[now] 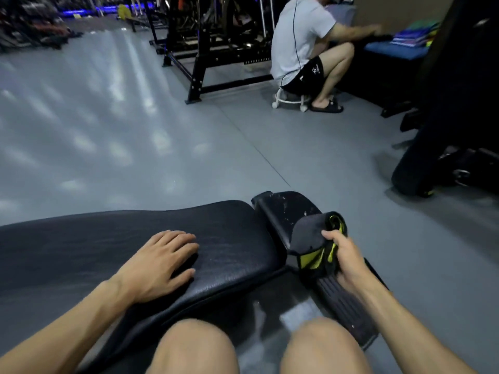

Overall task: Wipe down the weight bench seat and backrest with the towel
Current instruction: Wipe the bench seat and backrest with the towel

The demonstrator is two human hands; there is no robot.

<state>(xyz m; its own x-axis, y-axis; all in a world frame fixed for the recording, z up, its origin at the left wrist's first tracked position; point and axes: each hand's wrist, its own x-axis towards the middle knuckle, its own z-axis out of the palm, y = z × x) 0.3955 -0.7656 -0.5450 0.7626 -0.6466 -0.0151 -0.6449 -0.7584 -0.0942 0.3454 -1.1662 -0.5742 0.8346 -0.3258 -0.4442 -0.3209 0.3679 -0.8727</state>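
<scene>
Grey floor (135,130) fills most of the frame. The black bench pad (229,238) spans the lower left and centre. Upper right, a person (299,44) squats on a small white stool (289,99). The left hand (159,263) lies flat, fingers spread, on the pad. The right hand (348,255) grips a bunched grey-and-yellow towel (313,238) at lower right, beside the pad's end.

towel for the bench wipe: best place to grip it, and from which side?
Grip the bunched lower end of the towel, coming from the near right, as the right hand does now. The dark rounded fold juts up and left toward the bench pad, leaving that face free to wipe.
</scene>
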